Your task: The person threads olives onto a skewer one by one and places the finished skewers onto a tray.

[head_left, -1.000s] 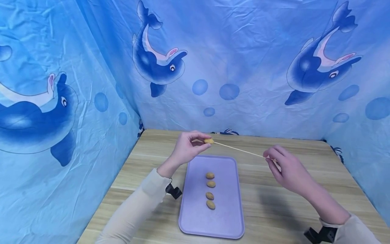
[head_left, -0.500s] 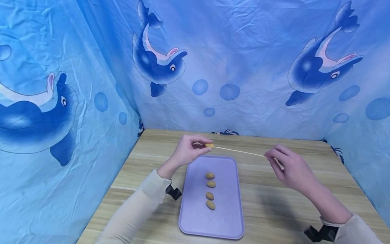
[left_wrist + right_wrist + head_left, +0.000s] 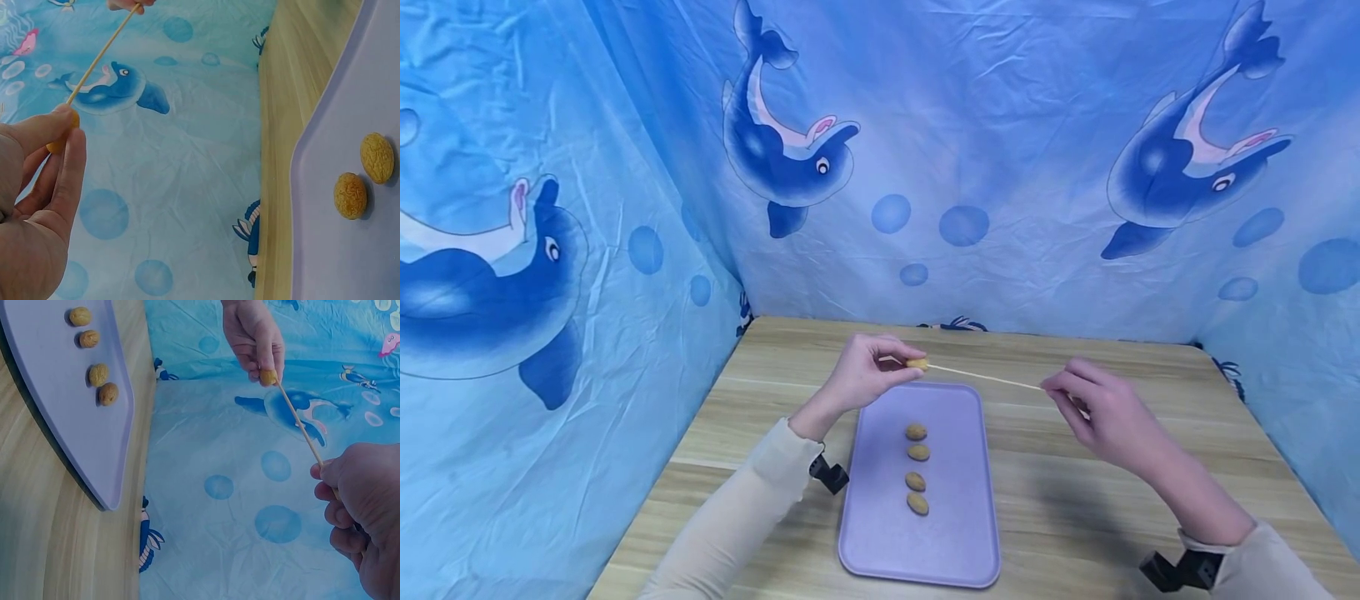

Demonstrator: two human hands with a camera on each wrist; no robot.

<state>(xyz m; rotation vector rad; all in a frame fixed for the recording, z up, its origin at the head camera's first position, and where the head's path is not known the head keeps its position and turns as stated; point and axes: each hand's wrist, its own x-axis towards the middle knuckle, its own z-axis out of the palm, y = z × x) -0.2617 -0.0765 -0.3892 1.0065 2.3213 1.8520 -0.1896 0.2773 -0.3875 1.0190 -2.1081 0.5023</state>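
Between thumb and fingertips, my left hand (image 3: 863,375) pinches a small wrinkled yellow-brown oval piece (image 3: 917,364), like a dried fruit, above the tray's far end. A thin wooden skewer (image 3: 985,375) runs from this piece to my right hand (image 3: 1097,408), whose thumb and fingers pinch its other end. The skewer's tip meets the piece (image 3: 268,377); how deep it goes is hidden. Several similar oval pieces (image 3: 917,452) lie in a column on the purple tray (image 3: 955,533). Two of these ovals (image 3: 377,157) show in the left wrist view.
The tray rests on a wood-grain table (image 3: 1060,517). Blue curtains (image 3: 1030,167) printed with dolphins and bubbles stand behind and at both sides of the table. A black wrist camera (image 3: 829,475) sits on the left wrist, another camera (image 3: 1180,571) on the right.
My left hand has come slightly lower with the oval piece. My right hand has shifted a little left, and the visible stretch of skewer between the hands is shorter.
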